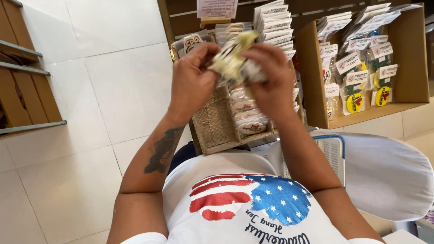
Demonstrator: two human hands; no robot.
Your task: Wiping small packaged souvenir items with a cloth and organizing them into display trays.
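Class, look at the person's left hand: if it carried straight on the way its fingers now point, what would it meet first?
The left hand points toward the right hand, so it would first press further into the blurred yellowish packet both hands hold; depth is hard to judge.

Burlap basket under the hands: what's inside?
The burlap basket holds a row of clear-wrapped flat souvenirs. Its rear part is hidden by both hands and the blurred packet they hold.

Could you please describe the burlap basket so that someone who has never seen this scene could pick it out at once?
Start from the large open cardboard box of packaged souvenirs on the right, then look left, just below the two raised hands, left and right, which hold a small wrapped packet. The burlap basket sits there, holding flat wrapped items. Its coarse brown woven cloth sets it apart from the smooth cardboard beside it.
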